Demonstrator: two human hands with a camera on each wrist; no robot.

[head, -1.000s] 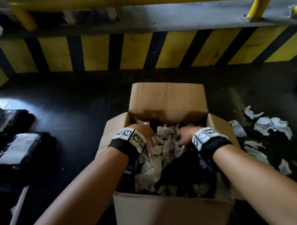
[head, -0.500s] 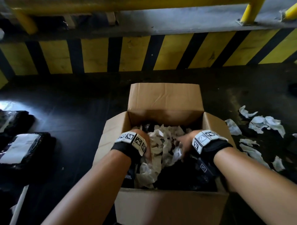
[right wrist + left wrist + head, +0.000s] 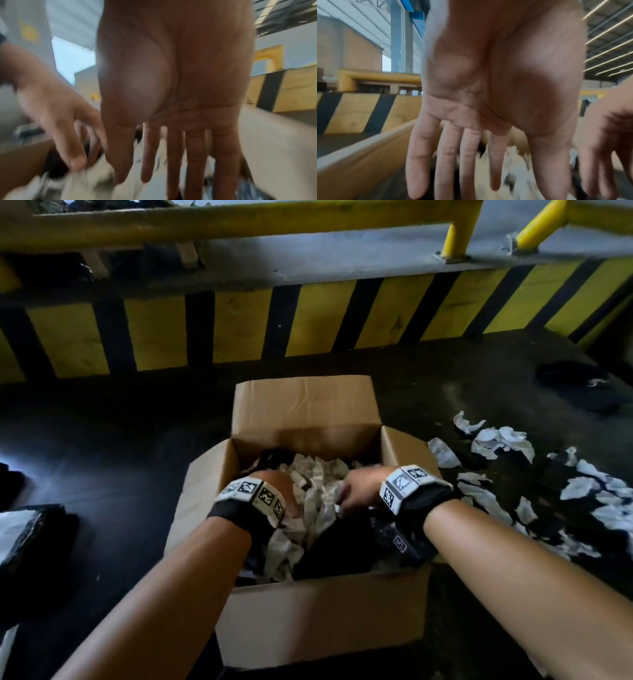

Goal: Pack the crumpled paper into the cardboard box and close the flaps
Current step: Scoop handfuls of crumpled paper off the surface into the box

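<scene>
While both hands were inside it, the box (image 3: 308,618) stood on the dark floor (image 3: 113,440) with all flaps open: the far flap (image 3: 303,405) stood upright, and the side flaps leaned outward. Its cardboard was plain brown and creased. Crumpled paper (image 3: 317,474), off-white and heavily wrinkled, filled the middle and left of the box. Dark material lay under it at the near right. More paper scraps (image 3: 507,440) lay scattered on the floor to the right of the box, well apart from the hands.

The left hand (image 3: 279,491) was palm down over the paper at the left side of the box. In the left wrist view its fingers (image 3: 447,155) were straight and spread, pointing down toward the paper; contact could not be confirmed because of blur. It held nothing.

The right hand (image 3: 359,491) was over the paper at the centre right of the box. In the right wrist view its fingers (image 3: 193,155) were straight and slightly apart, reaching down to the paper. It gripped nothing; whether the fingertips touched the paper could not be told.

A yellow and black striped barrier (image 3: 308,320) ran behind the box.
</scene>
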